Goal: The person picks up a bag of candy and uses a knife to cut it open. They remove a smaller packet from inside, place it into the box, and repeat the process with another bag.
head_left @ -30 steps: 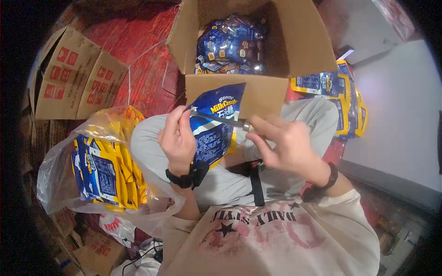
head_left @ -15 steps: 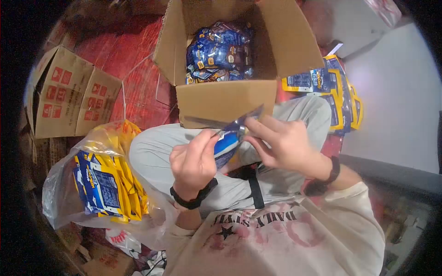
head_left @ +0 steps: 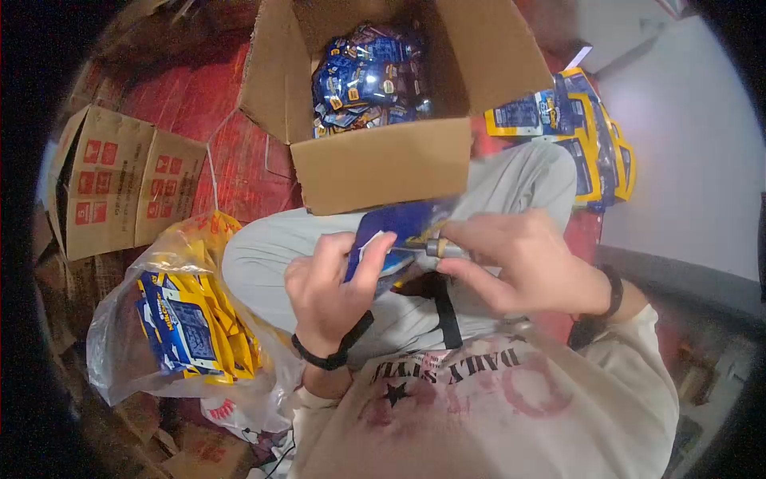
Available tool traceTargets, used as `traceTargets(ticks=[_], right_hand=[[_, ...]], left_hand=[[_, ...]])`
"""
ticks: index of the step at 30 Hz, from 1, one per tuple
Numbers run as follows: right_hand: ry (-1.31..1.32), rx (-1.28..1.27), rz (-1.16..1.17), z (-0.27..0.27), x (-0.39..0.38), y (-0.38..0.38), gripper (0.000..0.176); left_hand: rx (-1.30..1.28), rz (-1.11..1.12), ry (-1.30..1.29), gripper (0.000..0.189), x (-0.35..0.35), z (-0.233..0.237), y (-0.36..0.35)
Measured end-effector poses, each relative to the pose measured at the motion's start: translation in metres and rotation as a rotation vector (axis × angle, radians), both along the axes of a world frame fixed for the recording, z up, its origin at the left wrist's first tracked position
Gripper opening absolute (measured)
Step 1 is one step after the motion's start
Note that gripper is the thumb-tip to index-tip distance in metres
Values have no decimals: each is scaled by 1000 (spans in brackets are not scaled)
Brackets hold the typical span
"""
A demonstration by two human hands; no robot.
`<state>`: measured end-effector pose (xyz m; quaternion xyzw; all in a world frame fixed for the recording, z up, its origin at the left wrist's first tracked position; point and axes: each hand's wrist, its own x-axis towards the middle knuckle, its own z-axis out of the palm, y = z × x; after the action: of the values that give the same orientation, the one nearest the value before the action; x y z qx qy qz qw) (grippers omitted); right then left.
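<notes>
Over my lap, my left hand (head_left: 339, 275) pinches the left edge of a blue plastic pouch (head_left: 391, 222) between thumb and fingers. A small white patch shows beside the thumb, and the pouch lies tilted in front of my shins. My right hand (head_left: 519, 259) grips a slim tool with a silvery round collar (head_left: 436, 247). Its thin tip points left, across the front of the pouch toward my left thumb. Most of the tool's handle is hidden inside my right fingers.
An open cardboard box (head_left: 383, 172) ahead holds several blue pouches (head_left: 363, 84). Yellow-and-blue packets (head_left: 590, 148) lie to its right. At left, a clear plastic bag (head_left: 120, 351) contains more packets (head_left: 191, 327), near another carton (head_left: 104, 180). A pale panel (head_left: 678, 160) stands at far right.
My hands have moved slightly apart, and the pouch has turned so its blue face shows more. The tool in my right hand has come into clear sight. The view has shifted a little.
</notes>
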<state>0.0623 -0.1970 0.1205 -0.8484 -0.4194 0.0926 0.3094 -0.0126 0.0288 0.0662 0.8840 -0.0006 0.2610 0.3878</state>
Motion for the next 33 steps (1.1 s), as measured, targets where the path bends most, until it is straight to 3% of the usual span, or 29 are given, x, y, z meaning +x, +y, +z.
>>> traceTargets(ticks=[1, 4, 7, 15, 17, 21, 23, 25, 33], right_hand=[[10, 5, -6, 5, -1, 0, 29], [-166, -229, -25, 9, -3, -2, 24], [-269, -268, -41, -3, -5, -4, 24], [-254, -218, -94, -30, 2, 2, 24], [-204, -257, -100, -30, 2, 8, 24], [-234, -260, -115, -41, 8, 12, 23], [-227, -208, -87, -42, 11, 9, 23], [-223, -190, -84, -41, 11, 2, 24], [-191, -84, -67, -36, 20, -20, 27]], left_hand=[[180, -32, -3, 26, 2, 2, 0], [87, 30, 36, 23, 3, -13, 5], [9, 72, 111, 23, 1, -13, 5], [110, -85, 88, 31, 6, -21, -2], [-140, -66, 153, 31, 0, -28, -3], [-250, -57, 124, 11, -7, -22, -11], [-298, -55, 124, 21, -10, -26, 4], [-599, -24, 118, 23, -13, -29, 9], [-620, -13, 157, 23, -22, -35, 13]])
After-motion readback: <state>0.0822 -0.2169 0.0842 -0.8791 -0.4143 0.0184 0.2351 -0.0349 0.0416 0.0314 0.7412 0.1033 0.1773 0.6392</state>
